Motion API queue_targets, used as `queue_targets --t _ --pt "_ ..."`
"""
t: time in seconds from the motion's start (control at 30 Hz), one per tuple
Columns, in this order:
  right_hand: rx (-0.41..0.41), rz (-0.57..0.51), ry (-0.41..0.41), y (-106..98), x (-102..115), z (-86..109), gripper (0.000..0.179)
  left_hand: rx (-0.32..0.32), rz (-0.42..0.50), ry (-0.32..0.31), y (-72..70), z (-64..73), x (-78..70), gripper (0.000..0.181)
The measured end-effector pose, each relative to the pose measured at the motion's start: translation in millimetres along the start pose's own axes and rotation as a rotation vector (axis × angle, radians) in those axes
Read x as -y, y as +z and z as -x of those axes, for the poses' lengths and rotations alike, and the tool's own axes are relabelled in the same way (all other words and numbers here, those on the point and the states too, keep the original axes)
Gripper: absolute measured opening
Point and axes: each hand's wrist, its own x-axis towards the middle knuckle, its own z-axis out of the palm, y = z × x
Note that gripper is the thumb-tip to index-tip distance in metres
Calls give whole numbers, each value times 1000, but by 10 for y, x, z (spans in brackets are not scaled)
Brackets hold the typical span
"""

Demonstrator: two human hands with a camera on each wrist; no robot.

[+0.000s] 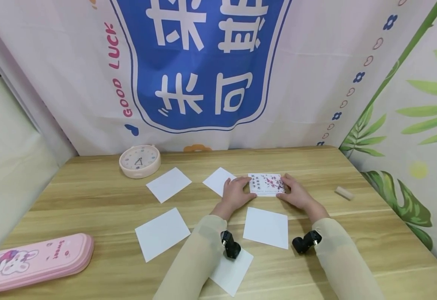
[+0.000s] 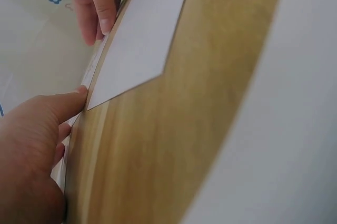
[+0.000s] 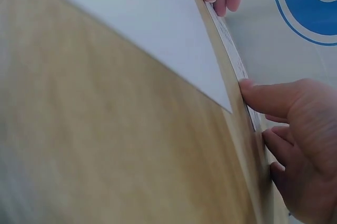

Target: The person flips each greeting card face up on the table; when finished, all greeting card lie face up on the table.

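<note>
A postcard (image 1: 266, 186) printed with pink blossoms and dark Chinese characters lies picture side up toward the back of the table. My left hand (image 1: 236, 194) pinches its left end, thumb at the near corner and fingers at the far one. At the opposite end my right hand (image 1: 297, 193) grips it the same way. From the right wrist view, the right thumb (image 3: 263, 95) presses along the card's edge. Just in front of the postcard lies a blank white card (image 1: 266, 227). Another white card (image 1: 217, 180) is partly covered by the left hand.
More white cards lie to the left, one at the back (image 1: 168, 184) and one nearer (image 1: 162, 234). A further white card (image 1: 234, 275) sits partly under the left forearm. A round pink clock (image 1: 139, 161), a pink pencil case (image 1: 34, 262) and a small pale block (image 1: 344, 193) stand around them.
</note>
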Motion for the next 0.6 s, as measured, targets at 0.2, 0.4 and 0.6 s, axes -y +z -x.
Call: queue_targets --t 0.2,0.4,0.6 --pt "11 23 -2 -7 -48 5 69 -25 0 2 13 8 18 57" --pt "16 56 -8 -25 -62 12 70 20 -84 -31 -12 3 20 60" --pt "21 108 -2 -35 -89 12 70 77 -130 -50 -26 -14 21 59"
